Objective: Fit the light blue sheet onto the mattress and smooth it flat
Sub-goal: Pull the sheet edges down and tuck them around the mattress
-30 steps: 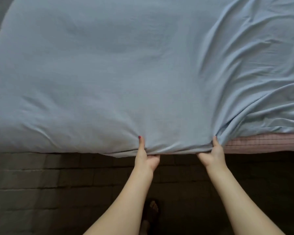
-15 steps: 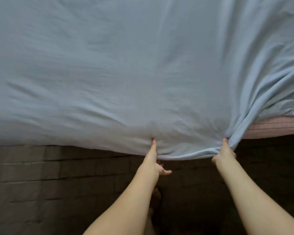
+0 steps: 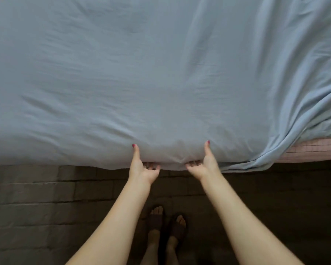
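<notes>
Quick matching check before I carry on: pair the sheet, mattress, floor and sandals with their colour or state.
Things:
1. light blue sheet
2. mattress
3. floor
4. sandals

States:
A. pink, bare at the right edge
B. dark, worn on the feet
C. gripped at its near edge by left hand and right hand
D. grey brick pattern

Pairs: 1-C, 2-A, 3-D, 4-B

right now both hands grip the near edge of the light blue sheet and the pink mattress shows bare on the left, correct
Not quite. Left hand and right hand do grip the light blue sheet at its near edge, but the head view shows the pink mattress bare on the right, not the left.
</notes>
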